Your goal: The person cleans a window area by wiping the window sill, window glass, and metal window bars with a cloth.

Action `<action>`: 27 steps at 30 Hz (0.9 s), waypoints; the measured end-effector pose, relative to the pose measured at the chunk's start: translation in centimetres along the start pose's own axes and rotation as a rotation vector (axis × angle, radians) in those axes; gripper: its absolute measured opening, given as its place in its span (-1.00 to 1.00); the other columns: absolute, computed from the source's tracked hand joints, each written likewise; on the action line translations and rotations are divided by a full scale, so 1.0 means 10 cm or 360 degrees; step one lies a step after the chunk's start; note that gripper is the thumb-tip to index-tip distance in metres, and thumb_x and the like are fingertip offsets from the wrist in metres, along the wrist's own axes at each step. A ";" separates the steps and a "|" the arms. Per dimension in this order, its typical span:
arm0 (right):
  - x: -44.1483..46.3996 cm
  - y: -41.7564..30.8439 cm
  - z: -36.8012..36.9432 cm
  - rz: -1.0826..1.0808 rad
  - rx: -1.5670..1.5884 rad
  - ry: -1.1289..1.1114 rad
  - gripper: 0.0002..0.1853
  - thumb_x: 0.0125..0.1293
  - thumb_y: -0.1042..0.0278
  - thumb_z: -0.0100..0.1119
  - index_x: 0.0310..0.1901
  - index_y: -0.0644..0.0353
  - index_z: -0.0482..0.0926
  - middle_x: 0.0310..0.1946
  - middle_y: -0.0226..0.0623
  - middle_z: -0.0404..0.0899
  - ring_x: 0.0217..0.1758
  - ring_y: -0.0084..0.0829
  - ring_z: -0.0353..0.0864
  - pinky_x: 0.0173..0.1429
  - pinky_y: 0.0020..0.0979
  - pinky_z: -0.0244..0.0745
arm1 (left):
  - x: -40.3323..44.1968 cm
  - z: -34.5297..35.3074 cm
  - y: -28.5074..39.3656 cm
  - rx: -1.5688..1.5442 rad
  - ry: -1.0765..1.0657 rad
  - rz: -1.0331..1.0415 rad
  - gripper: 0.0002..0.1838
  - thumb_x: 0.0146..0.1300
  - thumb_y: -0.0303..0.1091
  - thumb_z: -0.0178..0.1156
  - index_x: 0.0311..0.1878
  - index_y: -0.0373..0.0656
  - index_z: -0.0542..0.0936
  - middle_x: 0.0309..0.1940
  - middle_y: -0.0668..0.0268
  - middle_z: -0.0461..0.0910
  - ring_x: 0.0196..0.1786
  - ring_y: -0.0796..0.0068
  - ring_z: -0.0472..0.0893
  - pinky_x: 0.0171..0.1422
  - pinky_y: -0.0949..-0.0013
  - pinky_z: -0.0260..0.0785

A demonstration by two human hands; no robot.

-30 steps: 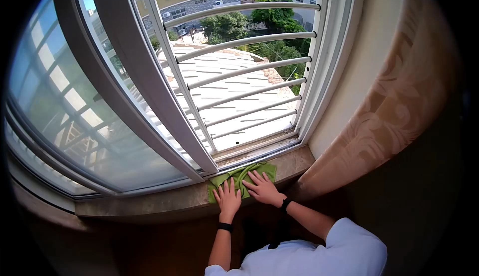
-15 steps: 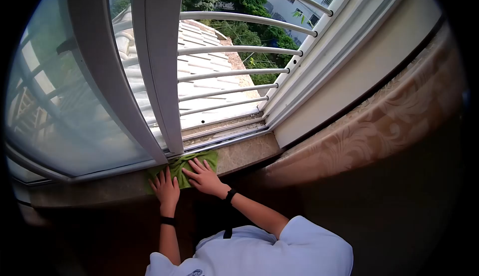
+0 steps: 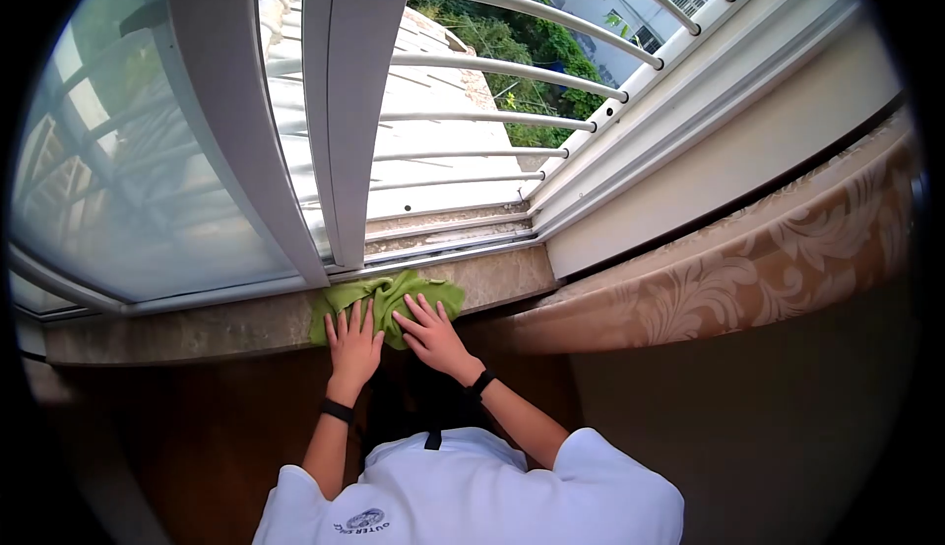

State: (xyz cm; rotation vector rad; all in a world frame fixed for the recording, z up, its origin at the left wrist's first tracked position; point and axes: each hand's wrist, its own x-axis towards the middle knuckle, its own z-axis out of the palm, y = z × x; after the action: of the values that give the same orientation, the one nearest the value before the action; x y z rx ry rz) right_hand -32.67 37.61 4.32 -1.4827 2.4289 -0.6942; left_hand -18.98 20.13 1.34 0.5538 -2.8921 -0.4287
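A crumpled green cloth [image 3: 394, 289] lies on the stone windowsill [image 3: 217, 326], bunched into folds between and beyond my hands. My left hand [image 3: 354, 343] rests on its near left part, fingers stretched out and pointing at the window. On the right part of the cloth lies my right hand [image 3: 433, 338], its fingers also outstretched and slightly spread. Both palms face down near the sill's front edge. Each wrist wears a black band.
Beyond the sill, a sliding window frame [image 3: 349, 122] stands at the left with frosted glass [image 3: 118, 171]. White curved bars [image 3: 512, 67] cross the opening, with roof tiles and trees outside. A patterned curtain [image 3: 689, 289] hangs at the right.
Both hands have shifted a little right along the sill with the cloth, which is now more bunched up. The camera view has tilted down, showing more of the floor and curtain.
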 end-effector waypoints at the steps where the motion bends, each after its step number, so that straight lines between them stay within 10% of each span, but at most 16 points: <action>1: -0.03 0.06 -0.05 -0.0046 0.0046 -0.0027 -0.45 0.55 0.24 0.17 0.54 -0.23 0.46 0.69 -0.13 0.16 0.74 0.14 0.07 0.70 0.33 -0.06 | 0.02 0.02 0.03 -0.0009 -0.0015 0.0006 -0.23 0.50 0.01 0.19 0.69 0.01 0.25 0.60 0.16 0.29 0.53 -0.08 0.32 0.74 -0.34 -0.21; 27: -0.50 1.27 -0.65 0.0154 -0.0092 0.0366 -0.51 0.45 0.38 0.14 0.39 -0.04 0.60 0.57 -0.07 0.35 0.68 0.13 0.21 0.64 0.39 0.06 | 0.84 0.37 1.35 0.0065 -0.0319 0.0287 -0.19 0.45 0.30 0.13 0.71 0.45 0.19 0.69 -0.02 0.10 0.60 -0.39 0.20 0.57 -0.73 -0.37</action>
State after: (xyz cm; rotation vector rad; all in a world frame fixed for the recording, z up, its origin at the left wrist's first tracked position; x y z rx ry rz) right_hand -42.92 48.74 3.37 -1.3613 2.6923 -0.8208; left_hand -32.00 29.85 2.89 0.2648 -3.1130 -0.4213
